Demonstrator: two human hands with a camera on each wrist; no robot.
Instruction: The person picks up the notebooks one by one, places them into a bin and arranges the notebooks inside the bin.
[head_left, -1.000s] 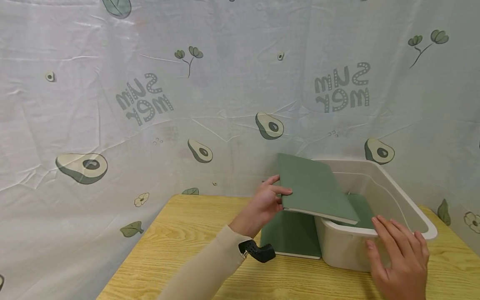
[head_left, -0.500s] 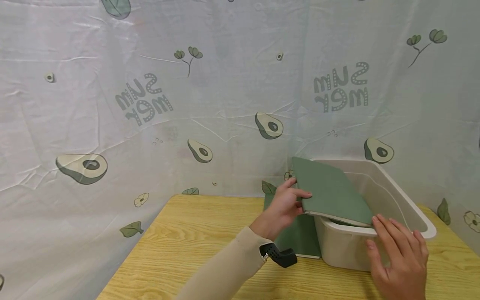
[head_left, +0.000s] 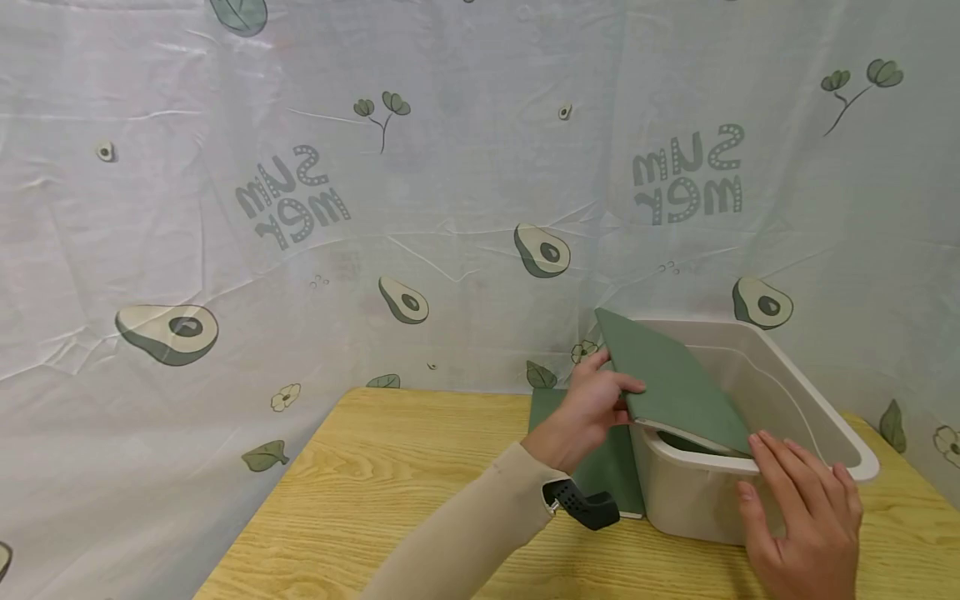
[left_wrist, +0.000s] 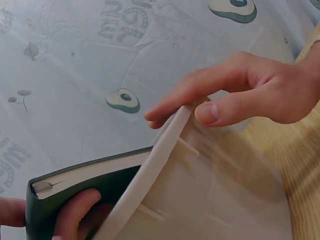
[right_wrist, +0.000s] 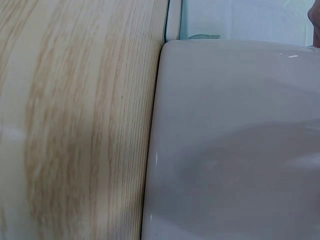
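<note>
A green hardcover book (head_left: 678, 383) is tilted over the left rim of a beige plastic bin (head_left: 697, 504), its right side lower, inside the bin. My left hand (head_left: 585, 417) pinches its raised left edge; in the left wrist view, curled fingers (left_wrist: 80, 210) lie under the dark cover. My right hand (head_left: 810, 521) holds the bin's front rim, fingers over the top and thumb against the outer wall. Its fingertips are close to the book's near right corner; contact is unclear. Most of the bin's floor is hidden by the tilted book.
Another green book (head_left: 615, 479) lies flat on the wooden table (head_left: 420, 450), against the bin's left side and partly behind my left forearm. A pale avocado-print curtain (head_left: 450, 208) hangs behind. The right wrist view shows mostly the bin's smooth outer wall (right_wrist: 235, 125).
My left hand has moved right with the book, whose right side now sits farther into the bin and covers the green book seen inside earlier. The right hand has stayed at the rim.
</note>
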